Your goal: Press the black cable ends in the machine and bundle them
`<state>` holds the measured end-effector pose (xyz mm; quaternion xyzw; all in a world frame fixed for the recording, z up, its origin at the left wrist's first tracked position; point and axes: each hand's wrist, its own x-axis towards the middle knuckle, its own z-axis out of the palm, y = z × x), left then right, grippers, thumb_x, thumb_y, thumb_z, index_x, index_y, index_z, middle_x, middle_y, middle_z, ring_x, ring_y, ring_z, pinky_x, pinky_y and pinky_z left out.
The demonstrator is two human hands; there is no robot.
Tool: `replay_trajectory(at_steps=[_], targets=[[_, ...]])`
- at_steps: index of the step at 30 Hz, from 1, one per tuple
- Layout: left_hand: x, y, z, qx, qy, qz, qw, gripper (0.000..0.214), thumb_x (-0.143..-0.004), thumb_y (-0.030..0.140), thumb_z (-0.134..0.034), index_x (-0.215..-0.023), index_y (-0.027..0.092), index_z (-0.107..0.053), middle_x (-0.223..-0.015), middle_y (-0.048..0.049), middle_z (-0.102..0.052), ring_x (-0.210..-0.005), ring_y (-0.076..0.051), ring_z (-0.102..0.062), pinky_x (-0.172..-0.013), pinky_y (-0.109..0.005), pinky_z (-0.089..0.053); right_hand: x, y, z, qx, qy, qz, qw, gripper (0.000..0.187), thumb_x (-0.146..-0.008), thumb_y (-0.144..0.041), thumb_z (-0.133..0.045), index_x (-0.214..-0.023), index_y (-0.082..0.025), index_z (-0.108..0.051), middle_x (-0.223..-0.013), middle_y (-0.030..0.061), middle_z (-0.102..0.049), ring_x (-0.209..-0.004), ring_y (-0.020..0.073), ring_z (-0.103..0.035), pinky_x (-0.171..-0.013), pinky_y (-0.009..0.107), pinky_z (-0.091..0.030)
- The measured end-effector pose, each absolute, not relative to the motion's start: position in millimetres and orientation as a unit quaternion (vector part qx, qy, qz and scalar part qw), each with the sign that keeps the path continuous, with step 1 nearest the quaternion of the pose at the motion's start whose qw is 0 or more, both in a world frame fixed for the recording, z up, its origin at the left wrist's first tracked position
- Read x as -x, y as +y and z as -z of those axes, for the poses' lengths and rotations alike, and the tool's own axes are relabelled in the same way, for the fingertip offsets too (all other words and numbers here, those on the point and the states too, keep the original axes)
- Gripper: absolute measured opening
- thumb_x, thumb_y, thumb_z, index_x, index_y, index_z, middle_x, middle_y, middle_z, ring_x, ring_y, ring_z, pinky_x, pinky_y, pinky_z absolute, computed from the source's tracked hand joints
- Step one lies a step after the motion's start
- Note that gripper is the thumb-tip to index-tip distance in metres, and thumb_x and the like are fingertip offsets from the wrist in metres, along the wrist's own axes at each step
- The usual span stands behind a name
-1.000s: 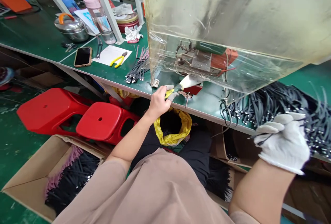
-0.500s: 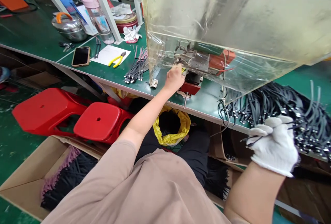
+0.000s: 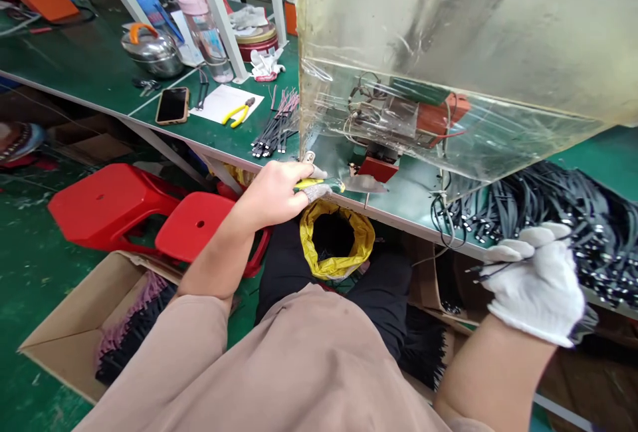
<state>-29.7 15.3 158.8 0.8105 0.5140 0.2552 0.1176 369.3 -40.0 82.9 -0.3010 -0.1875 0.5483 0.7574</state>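
Keeping my bare left grip (image 3: 273,193) closed firmly round the scraper (image 3: 319,186), its blade (image 3: 366,183) level at 2 o'clock above the bench (image 3: 409,203); my gloved right grip (image 3: 535,292) pinches a cable (image 3: 476,270) at 4 o'clock, beside the cable heap (image 3: 543,206).

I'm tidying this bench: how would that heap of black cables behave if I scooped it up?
The heap of black cables will probably be floppy, since the strands curve and drape over each other. It may snag, because small metal ends lie mixed through the pile. Each strand looks thin and light.
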Motion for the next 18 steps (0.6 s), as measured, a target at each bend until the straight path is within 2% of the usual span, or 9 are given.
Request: replay_trajectory(at_steps=[3,6,12,18], targets=[[31.2,22.7,-146.6,-0.789,0.530,-0.298,0.083,0.027,-0.089,0.037,-0.063,-0.107,0.020,-0.075,-0.111,-0.0081,-0.077,-0.103,-0.028,-0.073,-0.094,-0.038,-0.057,-358.7,-36.9,-88.8,0.289,-0.190,-0.549,0.761,0.056,-0.059,-0.001,-0.090,-0.102,-0.022,-0.061,-0.084,-0.0108,-0.060,-0.061,0.0027,-0.058,-0.057,0.015,-0.058],[17.0,41.0,-111.4,-0.777,0.537,-0.322,0.062,0.027,-0.087,0.027,-0.065,-0.111,0.016,-0.071,-0.115,-0.0112,-0.075,-0.109,-0.028,-0.071,-0.098,-0.039,-0.056,-350.6,-35.0,-92.7,0.289,-0.202,-0.548,0.758,0.052,-0.061,-0.003,-0.090,-0.100,-0.022,-0.061,-0.084,-0.0103,-0.060,-0.062,0.0028,-0.057,-0.058,0.016,-0.058],[-29.3,69.2,-44.2,-0.720,0.573,-0.387,0.060,0.040,-0.083,0.006,-0.055,-0.121,0.015,-0.061,-0.122,-0.0153,-0.068,-0.121,-0.028,-0.064,-0.108,-0.039,-0.050,-351.7,-37.4,-90.9,0.308,-0.221,-0.538,0.753,0.049,-0.063,-0.003,-0.088,-0.100,-0.022,-0.063,-0.085,-0.0093,-0.058,-0.063,0.0029,-0.057,-0.059,0.016,-0.059],[-64.6,131.7,-58.0,-0.711,0.597,-0.365,0.065,0.036,-0.087,0.006,-0.051,-0.121,0.014,-0.059,-0.124,-0.0179,-0.066,-0.122,-0.033,-0.062,-0.104,-0.044,-0.050,-355.9,-42.2,-86.8,0.353,-0.221,-0.516,0.749,0.045,-0.064,-0.006,-0.087,-0.098,-0.026,-0.065,-0.089,-0.0086,-0.057,-0.065,0.0029,-0.056,-0.059,0.015,-0.059]])
